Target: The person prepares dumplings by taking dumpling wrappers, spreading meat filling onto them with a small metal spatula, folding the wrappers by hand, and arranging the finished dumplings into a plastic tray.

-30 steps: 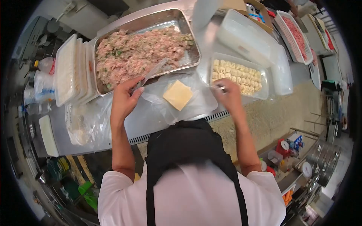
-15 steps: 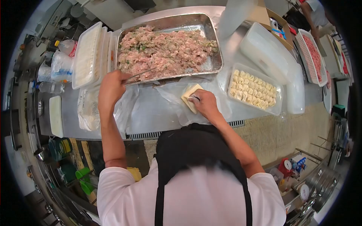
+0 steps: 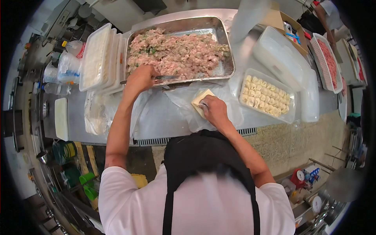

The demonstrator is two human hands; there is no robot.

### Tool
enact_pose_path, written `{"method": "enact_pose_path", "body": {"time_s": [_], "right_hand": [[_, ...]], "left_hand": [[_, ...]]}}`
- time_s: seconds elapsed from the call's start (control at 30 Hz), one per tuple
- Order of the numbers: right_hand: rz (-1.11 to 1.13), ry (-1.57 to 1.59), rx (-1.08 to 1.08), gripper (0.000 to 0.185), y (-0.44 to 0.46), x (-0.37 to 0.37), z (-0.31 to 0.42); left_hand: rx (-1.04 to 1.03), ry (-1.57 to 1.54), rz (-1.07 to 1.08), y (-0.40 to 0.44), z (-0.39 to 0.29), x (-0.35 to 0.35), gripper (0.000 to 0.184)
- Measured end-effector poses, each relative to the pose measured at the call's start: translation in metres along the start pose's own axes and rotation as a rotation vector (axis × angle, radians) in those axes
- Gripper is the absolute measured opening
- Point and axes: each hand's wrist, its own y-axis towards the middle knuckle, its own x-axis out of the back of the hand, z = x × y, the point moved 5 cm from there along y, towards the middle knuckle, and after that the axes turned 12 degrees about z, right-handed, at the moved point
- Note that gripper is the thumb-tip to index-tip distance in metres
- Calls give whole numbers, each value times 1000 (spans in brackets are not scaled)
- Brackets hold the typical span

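Observation:
My left hand (image 3: 141,79) is closed around a narrow, flat metal spreader (image 3: 167,77), its blade pointing right over the near edge of the meat filling (image 3: 176,53). That pinkish filling with green bits lies in a large metal tray (image 3: 231,58). My right hand (image 3: 215,111) is bent over a stack of square, pale yellow dumpling wrappers (image 3: 203,96), fingers pinched at the top wrapper; the fingertips are partly hidden. Beneath the stack is a sheet of clear plastic (image 3: 178,95). Folded dumplings (image 3: 264,93) fill rows in a plastic box (image 3: 290,116) to the right.
Lidded plastic boxes (image 3: 95,58) stand at the left beside bottles (image 3: 73,47). Translucent containers (image 3: 280,55) lie at the right, near a cardboard box (image 3: 301,39) and a white basket (image 3: 336,84) of minced meat. Another person's arm (image 3: 322,18) shows at the far right.
My left hand has moved right and slightly up, and the spreader has swung from slanting to nearly level. My right hand stays at the wrappers. The whole view has shifted slightly.

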Motion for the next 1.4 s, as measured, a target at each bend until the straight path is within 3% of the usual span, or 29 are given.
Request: {"method": "enact_pose_path", "body": {"time_s": [0.07,0.1,0.17,0.3,0.37,0.4,0.47,0.57,0.8,0.87,0.9,0.93,1.0,1.13,1.2,1.27,1.3,1.4], "right_hand": [[4,38,-32,9,-2,2,-2],[13,45,-39,9,-2,2,-2],[19,50,-44,10,-2,4,-2],[26,73,-28,13,-3,6,-2],[29,86,-23,14,-3,8,-4],[30,109,-20,13,-3,9,-5],[26,133,-29,14,-4,10,-8],[20,237,-76,13,-5,13,-20],[53,854,-268,27,-16,35,-43],[-105,1539,-239,37,-22,57,-29],[-71,1770,-119,46,-22,64,-29],[-78,1764,-121,46,-21,67,-30],[-72,2128,-70,51,-15,67,-26],[-117,2142,-69,50,-1,37,-41],[-256,2103,-301,46,-4,48,-26],[-291,2120,-300,46,0,45,-31],[-332,2136,-295,46,1,46,-34],[-542,2076,-396,46,-5,51,-39]], "left_hand": [[222,-5,-71,-2,4,1,23],[216,-6,-68,6,13,-12,23],[-67,136,-24,26,25,-44,26],[-107,63,34,28,11,-32,32],[-265,-282,-21,27,15,-26,34],[-271,-281,-23,27,12,-22,34],[-133,-567,134,21,9,-19,32],[-27,-839,177,12,3,-24,27],[-105,-1269,168,-12,-33,-45,27],[-135,-1359,142,-17,-47,-50,26],[-151,-1403,102,-18,-54,-53,26],[-157,-1406,107,-19,-61,-57,26],[-237,-1389,8,-20,-76,-56,27],[-348,-1281,-61,-18,-105,-63,28],[-346,-1217,-116,-13,-110,-75,29],[-370,-580,-360,-13,-112,-85,32],[-264,-556,-278,-14,-107,-89,34],[-233,-490,-279,-43,-115,-58,33]]}}
